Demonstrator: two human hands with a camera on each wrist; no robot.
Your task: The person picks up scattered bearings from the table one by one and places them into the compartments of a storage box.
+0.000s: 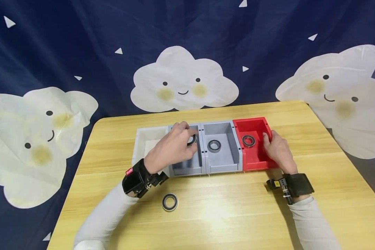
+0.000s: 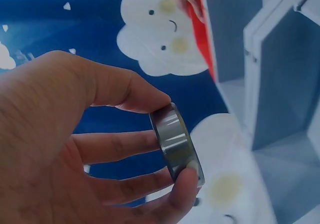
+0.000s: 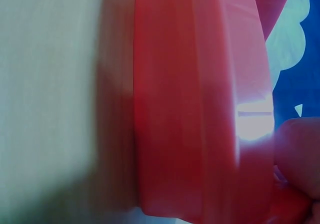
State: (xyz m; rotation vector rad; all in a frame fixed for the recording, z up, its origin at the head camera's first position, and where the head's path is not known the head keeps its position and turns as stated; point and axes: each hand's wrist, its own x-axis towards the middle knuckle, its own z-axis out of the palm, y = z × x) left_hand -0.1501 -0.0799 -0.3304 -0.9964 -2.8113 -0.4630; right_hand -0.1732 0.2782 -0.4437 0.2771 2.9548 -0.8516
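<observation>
My left hand (image 1: pixel 175 144) pinches a ball bearing (image 2: pixel 174 143) by its rim, between the thumb and fingertips. In the head view that hand is over the second bin from the left, a grey-blue one (image 1: pixel 189 171), and covers part of it. The right hand (image 1: pixel 278 150) grips the right side wall of the red bin (image 1: pixel 253 163), thumb inside. One bearing (image 1: pixel 248 141) lies in the red bin, another bearing (image 1: pixel 214 146) in the grey bin (image 1: pixel 224 168) beside it. A further bearing (image 1: pixel 170 202) lies on the table in front of the bins.
A white bin (image 1: pixel 140 139) ends the joined row on the left, partly behind the left hand. The row stands on a wooden table (image 1: pixel 225 222). Behind the table's back edge hangs a dark blue curtain (image 1: pixel 112 21) with cloud faces.
</observation>
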